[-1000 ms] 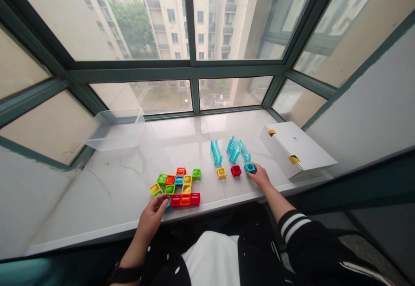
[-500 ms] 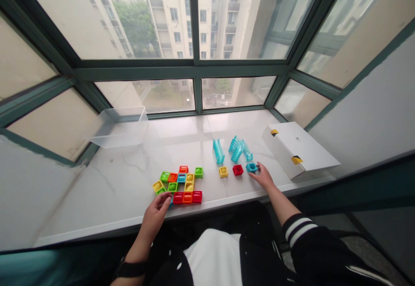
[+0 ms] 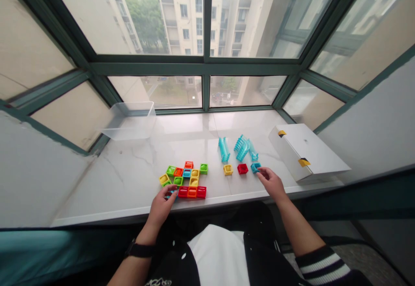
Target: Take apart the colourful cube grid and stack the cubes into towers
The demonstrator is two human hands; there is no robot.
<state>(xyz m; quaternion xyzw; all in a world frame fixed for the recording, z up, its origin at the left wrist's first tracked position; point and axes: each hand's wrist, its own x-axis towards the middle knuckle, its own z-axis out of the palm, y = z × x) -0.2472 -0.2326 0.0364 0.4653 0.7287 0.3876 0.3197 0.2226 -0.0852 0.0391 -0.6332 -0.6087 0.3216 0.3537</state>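
My left hand (image 3: 161, 204) rests at the lower left of a cluster of coloured toy blocks, with finger and thumb around a blue block (image 3: 171, 194) mostly hidden by them. Beside it runs a row of red and orange blocks (image 3: 192, 192); green, yellow, orange and blue ones lie behind. To the right, my right hand (image 3: 272, 183) has its fingers apart, fingertips close to another blue block (image 3: 255, 167); whether they touch it I cannot tell. A red block (image 3: 242, 168) and a yellow block (image 3: 228, 170) stand to its left in a line.
Behind that line lie a straight clear-blue track piece (image 3: 224, 149) and a curved one (image 3: 241, 147). A white box (image 3: 311, 149) stands at the right, a transparent bin (image 3: 131, 123) at the back left. The white sill (image 3: 106, 191) ends in front of my lap; windows enclose it.
My right hand has loosened from the blue block and drawn back slightly to the right. My left hand stays by the cluster. The whole view has shifted a little.
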